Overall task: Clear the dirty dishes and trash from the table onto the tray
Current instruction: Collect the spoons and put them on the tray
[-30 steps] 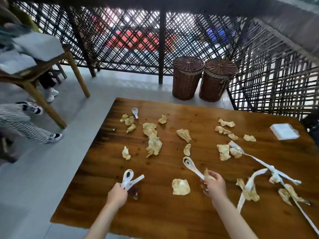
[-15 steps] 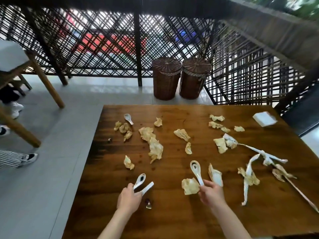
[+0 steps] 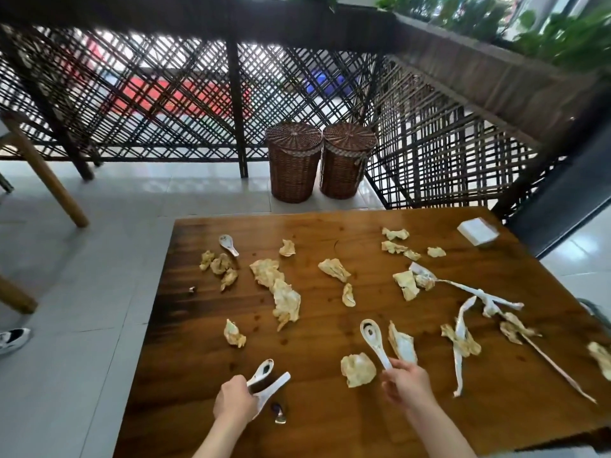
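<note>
Head view looks down on a big brown wooden table [image 3: 330,408] with a grey tile floor [image 3: 82,325] on its left side. Behind the table stands a dark criss-cross fence [image 3: 165,94], and two round woven baskets [image 3: 293,161] sit side by side on the floor next to it. Many crumpled yellow-brown napkins [image 3: 287,304] lie all over the table top. Long white paper strips [image 3: 463,345] lie twisted on the right side of the table, mixed in with more napkins. A flat white packet [image 3: 477,230] sits at the far right corner.

The left hand [image 3: 235,400] is curled around two white spoons [image 3: 267,380] held together, with their ends sticking out up and to the right. The right hand [image 3: 407,382] pinches the handle of another white spoon [image 3: 375,342], whose bowl points away from the person and has a dark smear in it. One more small white spoon [image 3: 228,244] lies far off near the left edge of the table, beside some napkins. A tiny shiny wrapper [image 3: 278,413] lies on the table just beside the left hand.
</note>
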`<action>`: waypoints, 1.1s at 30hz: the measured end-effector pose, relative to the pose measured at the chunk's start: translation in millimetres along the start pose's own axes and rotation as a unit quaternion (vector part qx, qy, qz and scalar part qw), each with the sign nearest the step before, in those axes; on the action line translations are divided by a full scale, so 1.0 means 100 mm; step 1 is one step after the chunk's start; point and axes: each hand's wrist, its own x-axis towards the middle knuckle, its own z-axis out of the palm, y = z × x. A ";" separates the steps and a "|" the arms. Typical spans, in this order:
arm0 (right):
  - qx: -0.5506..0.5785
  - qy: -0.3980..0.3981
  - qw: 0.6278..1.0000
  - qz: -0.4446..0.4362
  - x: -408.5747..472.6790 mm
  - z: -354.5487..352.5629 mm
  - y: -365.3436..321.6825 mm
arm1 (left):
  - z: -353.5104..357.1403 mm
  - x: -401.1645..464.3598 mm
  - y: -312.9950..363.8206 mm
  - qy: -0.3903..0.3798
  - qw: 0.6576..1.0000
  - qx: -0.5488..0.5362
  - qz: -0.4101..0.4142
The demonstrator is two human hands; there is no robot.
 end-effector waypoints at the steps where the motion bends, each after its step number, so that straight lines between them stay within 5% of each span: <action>1: 0.000 0.000 1.000 0.002 0.00 0.01 0.00 | -0.02 0.01 0.00 0.003 1.000 -0.003 -0.001; 15: -0.023 -0.035 0.999 -0.005 -0.01 0.35 -0.06 | -0.14 -0.04 -0.28 0.079 0.990 -0.109 -0.053; 21: -0.039 -0.048 0.998 0.002 0.04 0.42 -0.12 | -0.15 -0.03 -0.20 0.110 0.980 -0.153 0.059; 28: -0.069 -0.062 0.996 0.016 0.26 0.47 -0.33 | -0.19 0.07 -0.09 0.086 0.983 0.118 0.109; 33: -0.073 -0.077 0.994 0.025 0.45 0.52 -0.51 | -0.19 0.16 -0.05 0.052 0.980 0.176 0.070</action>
